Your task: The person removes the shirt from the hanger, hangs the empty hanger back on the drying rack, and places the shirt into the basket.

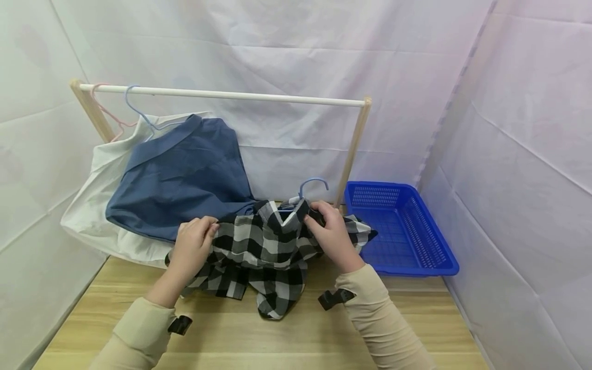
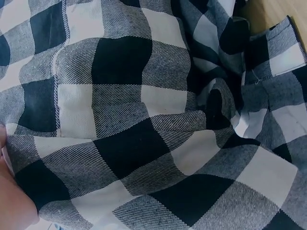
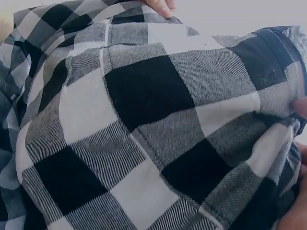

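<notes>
**Checked shirt on blue hanger, both hands at the cloth**

Black-and-white checked shirt [image 1: 259, 252] bunched on the wooden surface [image 1: 296, 334], in front of the clothes rail [image 1: 222, 94] and just left of the blue basket [image 1: 407, 231]. Blue hanger [image 1: 312, 186] inside the collar, hook sticking up above the neckline.

Left hand [image 1: 191, 246]: fingers curled, pinching the shirt's left shoulder edge. Left wrist view all check fabric, only a sliver of skin at the lower left edge. Right hand [image 1: 330, 231]: fingers closed on cloth at the collar and right shoulder, close under the hanger hook. Right wrist view likewise filled with fabric; a fingertip of the other hand at the top edge.

On the rail: navy garment [image 1: 185, 174] on a blue hanger, white garment [image 1: 97, 205] behind it on a pink one, both drooping onto the surface.

Step in hand, by judgement: seating the shirt's shoulders over the hanger arms. To do well:
- keep collar centred on the hook
- draw each shoulder seam out to the tip of its hanger arm, evenly on both sides
- shake lower folds free before lifting
- keep clear of the navy hem lying just behind.

Hanger arms hidden under cloth; seating not verifiable.
</notes>
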